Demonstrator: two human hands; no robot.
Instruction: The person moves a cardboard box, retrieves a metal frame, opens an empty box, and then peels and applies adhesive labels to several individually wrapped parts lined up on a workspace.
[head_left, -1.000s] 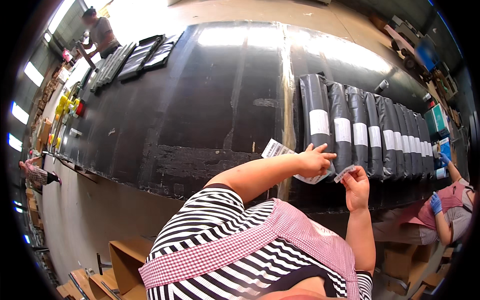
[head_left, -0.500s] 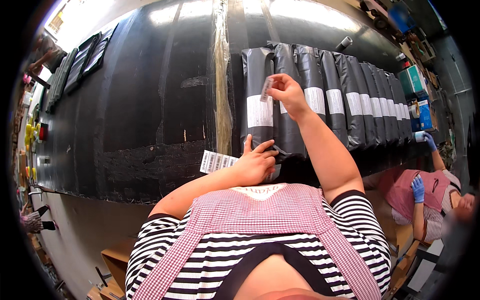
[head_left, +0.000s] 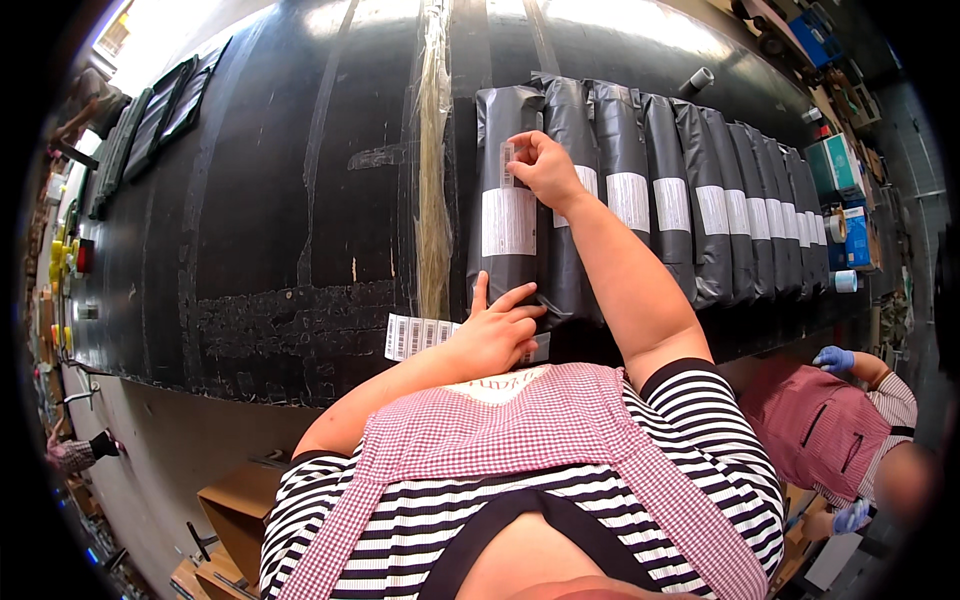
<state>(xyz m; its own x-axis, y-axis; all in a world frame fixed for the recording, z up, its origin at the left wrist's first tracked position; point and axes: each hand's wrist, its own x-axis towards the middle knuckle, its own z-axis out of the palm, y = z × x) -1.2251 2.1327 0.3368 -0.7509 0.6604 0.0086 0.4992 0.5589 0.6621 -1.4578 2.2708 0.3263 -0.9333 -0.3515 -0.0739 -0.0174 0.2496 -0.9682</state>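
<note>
A row of several dark grey mailer bags, each with a white label, lies overlapped across a black conveyor belt (head_left: pixel 260 200). My right hand (head_left: pixel 545 168) reaches forward and presses a small white sticker (head_left: pixel 507 165) onto the leftmost bag (head_left: pixel 508 190), just above its big label. My left hand (head_left: pixel 497 335) rests on the near end of that bag, fingers spread, with a sheet of barcode stickers (head_left: pixel 415 336) under it at the belt's near edge.
A strip of clear plastic (head_left: pixel 433 180) runs across the belt left of the bags. More dark bags (head_left: pixel 160 110) lie far left, where another person stands. A co-worker in blue gloves (head_left: pixel 835 358) stands at my right. Cardboard boxes (head_left: pixel 240 510) sit below the belt.
My right hand went from the belt's near edge up onto the leftmost bag with a sticker. The left hand with the sticker sheet settled on the bag's near end. The view shifted.
</note>
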